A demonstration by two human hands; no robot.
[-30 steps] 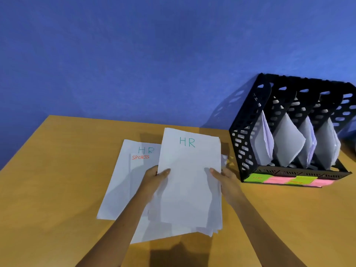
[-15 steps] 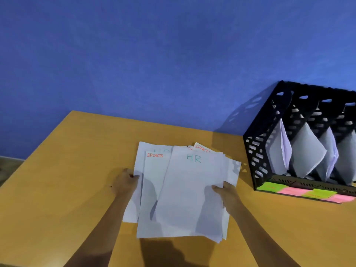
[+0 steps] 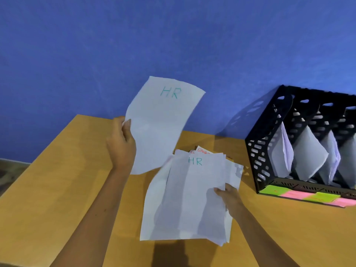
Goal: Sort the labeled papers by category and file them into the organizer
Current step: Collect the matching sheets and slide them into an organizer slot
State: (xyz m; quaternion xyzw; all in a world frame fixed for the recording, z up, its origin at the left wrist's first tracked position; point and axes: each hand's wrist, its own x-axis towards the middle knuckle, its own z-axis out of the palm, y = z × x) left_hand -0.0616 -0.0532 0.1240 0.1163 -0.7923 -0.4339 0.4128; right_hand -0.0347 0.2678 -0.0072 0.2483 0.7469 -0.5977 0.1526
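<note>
A sheet marked HR (image 3: 161,124) is held up above the counter (image 3: 57,189), pinched at its left edge by the fingers (image 3: 127,130) of the left hand (image 3: 120,145), and it bows in the air in front of the blue wall (image 3: 173,35). The remaining stack of papers (image 3: 190,199) lies on the counter just below and to the right, another HR sheet on top and a red SPORTS label peeping out at the far edge; its right edge is gripped by the right hand (image 3: 229,199), thumb on top. The black organizer (image 3: 269,151) stands further right, its slots already loaded with papers, coloured sticky labels (image 3: 300,195) along its front. Sorting appears to be in hand, one HR sheet being separated. Next, it must be set aside with its category or carried across the stack to the matching slot, which cannot be read here.
</note>
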